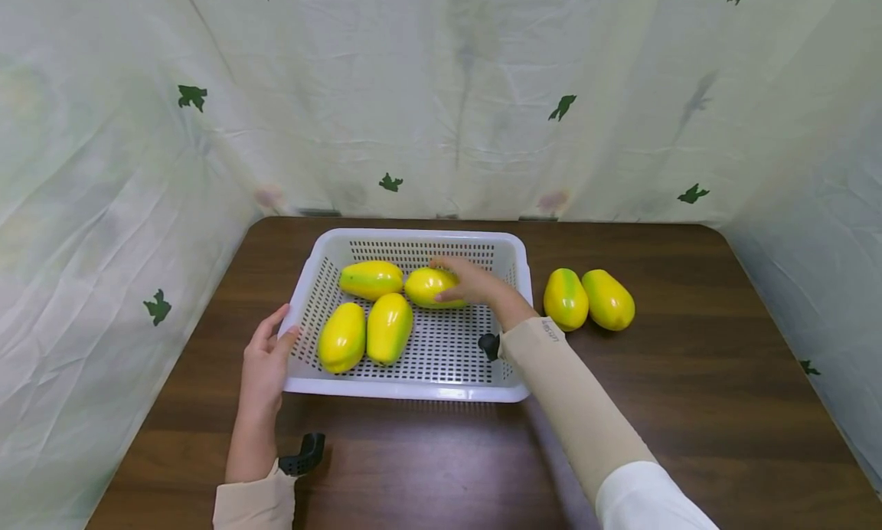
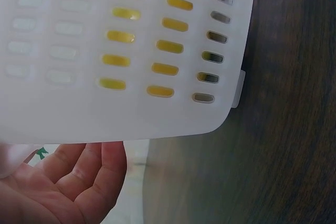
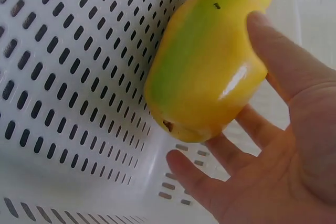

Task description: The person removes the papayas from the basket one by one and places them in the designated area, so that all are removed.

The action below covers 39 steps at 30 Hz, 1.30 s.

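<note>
A white perforated plastic basket (image 1: 406, 390) stands on the table with several yellow-green papayas in it. My left hand (image 1: 265, 361) holds its left rim, thumb over the edge and fingers outside. From the left wrist view, those fingers (image 2: 100, 174) sit at the rim under the slotted wall (image 2: 105, 121). Inside the basket, my right hand (image 1: 475, 281) grips a papaya (image 1: 422, 287) at the back middle, thumb on one side and fingers round the other. The right wrist view shows this papaya (image 3: 205, 66) lying against another one. Three more papayas (image 1: 390, 329) lie to its left and front.
Two papayas (image 1: 566, 299) lie side by side on the brown wooden table (image 1: 703, 377), right of the basket. A pale curtain (image 1: 441, 116) with green leaf shapes hangs behind the table and along both sides.
</note>
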Motion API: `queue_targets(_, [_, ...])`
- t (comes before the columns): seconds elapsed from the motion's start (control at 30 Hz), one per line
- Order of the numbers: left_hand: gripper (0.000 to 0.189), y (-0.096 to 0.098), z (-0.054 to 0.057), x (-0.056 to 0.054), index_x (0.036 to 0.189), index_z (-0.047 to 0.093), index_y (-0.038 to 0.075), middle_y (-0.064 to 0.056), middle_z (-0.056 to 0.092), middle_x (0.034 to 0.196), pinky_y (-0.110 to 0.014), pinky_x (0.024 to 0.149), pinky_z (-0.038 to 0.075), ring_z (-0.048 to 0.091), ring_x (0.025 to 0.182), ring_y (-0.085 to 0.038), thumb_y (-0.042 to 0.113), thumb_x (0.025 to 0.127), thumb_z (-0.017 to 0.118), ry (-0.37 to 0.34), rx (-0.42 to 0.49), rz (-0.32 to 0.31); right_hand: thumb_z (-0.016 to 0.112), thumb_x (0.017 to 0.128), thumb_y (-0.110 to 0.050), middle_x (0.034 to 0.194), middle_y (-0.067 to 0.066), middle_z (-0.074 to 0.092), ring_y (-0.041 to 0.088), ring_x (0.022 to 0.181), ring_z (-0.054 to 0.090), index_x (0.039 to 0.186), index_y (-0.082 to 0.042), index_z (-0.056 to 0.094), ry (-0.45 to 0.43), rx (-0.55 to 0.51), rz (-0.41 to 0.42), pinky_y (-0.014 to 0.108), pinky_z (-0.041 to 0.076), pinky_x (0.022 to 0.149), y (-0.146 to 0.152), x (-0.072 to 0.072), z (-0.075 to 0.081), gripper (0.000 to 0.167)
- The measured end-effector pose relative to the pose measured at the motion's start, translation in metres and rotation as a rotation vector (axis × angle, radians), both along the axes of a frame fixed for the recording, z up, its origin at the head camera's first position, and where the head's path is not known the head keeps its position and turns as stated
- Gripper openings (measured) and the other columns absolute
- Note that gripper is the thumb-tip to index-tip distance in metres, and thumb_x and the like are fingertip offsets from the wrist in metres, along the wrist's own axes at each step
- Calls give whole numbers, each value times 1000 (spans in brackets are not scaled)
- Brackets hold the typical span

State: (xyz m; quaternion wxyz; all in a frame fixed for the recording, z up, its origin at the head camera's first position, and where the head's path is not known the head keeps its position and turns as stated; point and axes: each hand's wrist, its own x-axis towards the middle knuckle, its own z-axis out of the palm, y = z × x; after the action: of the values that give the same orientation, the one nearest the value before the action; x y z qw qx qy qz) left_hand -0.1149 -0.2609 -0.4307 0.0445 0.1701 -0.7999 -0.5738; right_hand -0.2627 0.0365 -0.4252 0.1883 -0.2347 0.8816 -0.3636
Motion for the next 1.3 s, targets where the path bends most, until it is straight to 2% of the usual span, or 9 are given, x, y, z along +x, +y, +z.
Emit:
queue_targets(0.27, [50,0,2,1,140,31,31,-13,48,128,-48,79,46,52,104,-31,41,92,44,-4,0,2,69,78,-7,133,3,42,17,120,37,130,-15,45,18,32,21,35,28,101,0,-1,-1,58])
queue_targets(0.57, [50,-1,0,1,139,32,31,-13,48,128,-47,79,46,53,104,-30,41,92,44,-5,11,8,68,80,-11,133,2,42,18,120,37,134,-17,41,7,37,-32,36,29,100,1,1,2,60])
queue_targets(0.97, [51,1,2,0,140,31,29,-12,47,130,-47,80,46,52,106,-30,41,92,44,-8,6,5,67,81,-16,129,0,44,16,115,40,135,-22,39,62,-70,-49,36,32,98,3,2,9,61])
queue_targets(1.17, [50,2,2,0,140,32,30,-12,47,130,-47,79,46,52,106,-30,41,92,44,-5,10,6,66,82,-16,132,0,41,17,116,39,137,-22,37,59,-144,-78,37,34,97,5,6,16,62])
queue_targets(1.3, [50,2,2,0,140,32,30,-13,47,129,-47,80,45,52,106,-31,40,92,44,-2,10,8,65,83,-16,134,-1,39,16,115,39,136,-21,37,92,-169,-83,35,35,95,7,7,19,60])
